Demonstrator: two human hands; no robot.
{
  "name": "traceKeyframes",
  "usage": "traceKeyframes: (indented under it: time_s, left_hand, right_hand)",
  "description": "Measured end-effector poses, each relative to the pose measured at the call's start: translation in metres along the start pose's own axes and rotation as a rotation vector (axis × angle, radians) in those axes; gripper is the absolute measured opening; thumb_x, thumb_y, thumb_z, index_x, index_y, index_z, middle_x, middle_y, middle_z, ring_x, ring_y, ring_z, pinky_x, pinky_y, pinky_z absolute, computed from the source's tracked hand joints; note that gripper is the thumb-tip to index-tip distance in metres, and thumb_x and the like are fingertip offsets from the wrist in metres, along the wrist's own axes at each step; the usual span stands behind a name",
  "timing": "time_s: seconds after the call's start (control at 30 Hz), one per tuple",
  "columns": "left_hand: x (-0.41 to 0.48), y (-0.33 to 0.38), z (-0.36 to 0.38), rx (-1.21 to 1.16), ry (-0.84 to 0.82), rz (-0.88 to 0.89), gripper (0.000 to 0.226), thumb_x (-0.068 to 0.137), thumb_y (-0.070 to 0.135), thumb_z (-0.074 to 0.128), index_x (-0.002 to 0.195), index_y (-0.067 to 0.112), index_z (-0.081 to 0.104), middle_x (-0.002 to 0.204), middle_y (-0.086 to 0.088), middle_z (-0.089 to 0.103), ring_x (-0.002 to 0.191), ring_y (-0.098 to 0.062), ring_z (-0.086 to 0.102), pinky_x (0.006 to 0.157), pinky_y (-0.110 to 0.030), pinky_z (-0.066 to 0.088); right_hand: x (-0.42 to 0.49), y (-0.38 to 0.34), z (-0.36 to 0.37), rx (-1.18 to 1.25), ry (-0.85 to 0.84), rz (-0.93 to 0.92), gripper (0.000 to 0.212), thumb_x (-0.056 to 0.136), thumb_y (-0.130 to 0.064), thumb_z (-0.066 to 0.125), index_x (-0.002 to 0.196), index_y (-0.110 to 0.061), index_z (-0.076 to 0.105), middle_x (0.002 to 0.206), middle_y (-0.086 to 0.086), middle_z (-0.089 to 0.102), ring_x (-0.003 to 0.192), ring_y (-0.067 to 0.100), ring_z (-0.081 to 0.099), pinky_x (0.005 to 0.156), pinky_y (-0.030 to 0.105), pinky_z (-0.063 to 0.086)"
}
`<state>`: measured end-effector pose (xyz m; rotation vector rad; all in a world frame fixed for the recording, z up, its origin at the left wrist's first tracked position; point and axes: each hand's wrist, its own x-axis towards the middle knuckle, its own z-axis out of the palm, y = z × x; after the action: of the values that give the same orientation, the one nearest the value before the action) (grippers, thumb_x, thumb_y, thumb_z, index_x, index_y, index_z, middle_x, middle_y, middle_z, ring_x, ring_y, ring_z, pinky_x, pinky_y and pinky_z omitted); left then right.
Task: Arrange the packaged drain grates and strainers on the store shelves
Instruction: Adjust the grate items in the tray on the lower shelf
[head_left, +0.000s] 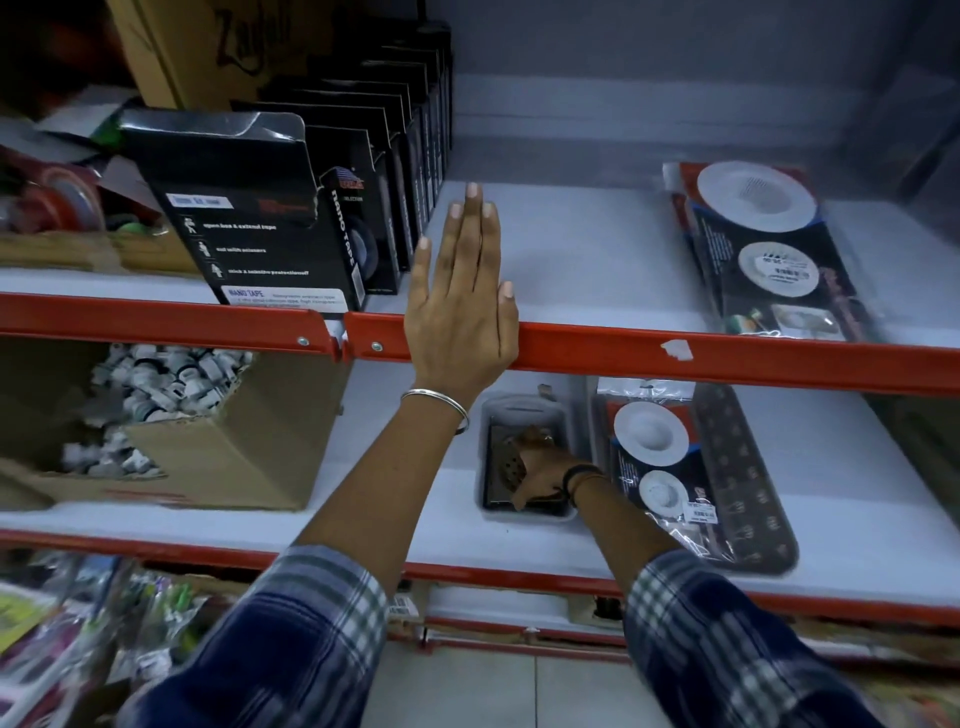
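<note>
My left hand (460, 291) lies flat and open over the red front rail (727, 358) of the upper shelf, fingers together, holding nothing. My right hand (540, 465) reaches into the lower shelf and rests on a square metal drain grate in a clear plastic pack (524, 457); whether it grips the pack is unclear. Beside it on the right lies a strainer pack (654, 457) with two white round strainers. A dark perforated grate strip (748, 483) sits further right. On the upper shelf, far right, lies another strainer pack (769, 249).
A row of black nano tape boxes (291, 218) stands left of my left hand on the upper shelf. An open cardboard box of white fittings (171, 421) sits on the lower shelf's left. Bare white shelf surface (587, 260) lies between the tape boxes and the upper strainer pack.
</note>
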<state>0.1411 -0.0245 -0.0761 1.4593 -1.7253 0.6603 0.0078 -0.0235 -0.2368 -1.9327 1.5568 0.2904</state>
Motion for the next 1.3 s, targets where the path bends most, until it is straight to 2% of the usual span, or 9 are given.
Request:
traceKeyframes:
  time_s: [0.13,0.3,0.37,0.43,0.57,0.83,0.97,1.13,1.3]
  left_hand:
    - [0.0,-0.003,0.002,0.01,-0.011,0.0,0.06,0.09,0.028,0.029,0.146,0.006,0.022,0.154,-0.011,0.031,0.143,-0.02,0.025,0.118,-0.038,0.013]
    - [0.001,-0.004,-0.002,-0.013,-0.063,-0.005,0.061,0.09,0.027,0.032,0.146,0.006,0.02,0.155,-0.01,0.027,0.144,-0.019,0.023,0.118,-0.037,0.007]
    - [0.001,-0.004,-0.005,-0.024,-0.094,-0.006,0.061,0.09,0.026,0.033,0.147,0.007,0.02,0.156,-0.009,0.026,0.145,-0.019,0.023,0.118,-0.037,0.007]
    - [-0.001,-0.005,-0.009,-0.033,-0.135,-0.006,0.062,0.09,0.026,0.034,0.147,0.008,0.019,0.156,-0.009,0.024,0.145,-0.019,0.022,0.118,-0.038,0.009]
    - [-0.001,-0.006,-0.023,-0.07,-0.231,-0.021,0.065,0.089,0.025,0.037,0.148,0.01,0.015,0.159,-0.007,0.017,0.146,-0.02,0.017,0.119,-0.044,0.019]
    - [0.034,0.069,-0.048,-0.216,-0.184,-0.008,0.065,0.086,0.021,0.044,0.146,0.007,0.023,0.157,-0.009,0.024,0.145,-0.023,0.024,0.113,-0.046,0.031]
    - [0.059,0.131,-0.049,-0.354,-0.193,-0.006,0.063,0.089,0.022,0.044,0.146,0.008,0.023,0.155,-0.01,0.027,0.143,-0.024,0.028,0.11,-0.04,0.035]
    - [0.062,0.189,-0.033,-0.37,-0.445,-0.155,0.058,0.088,0.024,0.051,0.14,0.009,0.029,0.135,-0.016,0.048,0.122,-0.034,0.049,0.092,-0.045,0.048]
    - [0.055,0.204,-0.013,-0.146,-0.758,-0.318,0.043,0.091,0.031,0.044,0.124,0.004,0.05,0.13,-0.018,0.05,0.122,-0.034,0.046,0.097,-0.042,0.042]
  right_hand:
    - [0.0,-0.001,0.006,0.008,-0.028,0.023,0.081,0.069,-0.026,0.078,0.137,-0.009,0.037,0.133,0.012,0.05,0.116,0.029,0.053,0.094,0.034,0.049]
    - [-0.033,-0.009,-0.017,0.09,0.176,-0.086,0.052,0.074,-0.032,0.07,0.117,-0.008,0.056,0.117,0.005,0.058,0.106,0.024,0.057,0.091,0.038,0.051]
    - [-0.065,-0.018,-0.033,0.147,0.235,-0.136,0.025,0.079,-0.028,0.065,0.094,-0.01,0.06,0.096,0.0,0.056,0.09,0.021,0.057,0.082,0.037,0.051]
    - [-0.101,-0.025,-0.049,0.218,0.283,-0.163,0.026,0.079,-0.028,0.065,0.079,-0.004,0.056,0.085,0.007,0.059,0.086,0.03,0.06,0.078,0.04,0.05]
    - [-0.185,-0.034,-0.086,0.348,0.429,-0.271,0.043,0.079,-0.035,0.072,0.113,-0.01,0.063,0.111,0.003,0.065,0.099,0.016,0.063,0.085,0.026,0.05]
    - [-0.256,0.005,-0.162,0.37,0.759,-0.248,0.036,0.078,-0.032,0.074,0.105,-0.01,0.066,0.098,-0.001,0.067,0.085,0.011,0.063,0.074,0.016,0.048]
    - [-0.256,0.052,-0.201,0.369,0.91,-0.137,0.033,0.076,-0.034,0.074,0.099,-0.011,0.068,0.097,0.001,0.07,0.087,0.016,0.065,0.081,0.029,0.052]
    - [-0.234,0.108,-0.224,0.277,0.973,0.06,0.031,0.082,-0.028,0.064,0.102,-0.005,0.064,0.111,0.017,0.066,0.102,0.033,0.061,0.089,0.04,0.051]
    - [-0.21,0.155,-0.218,0.326,0.883,0.249,0.034,0.093,-0.024,0.048,0.11,0.004,0.056,0.123,0.029,0.058,0.112,0.04,0.057,0.092,0.04,0.046]
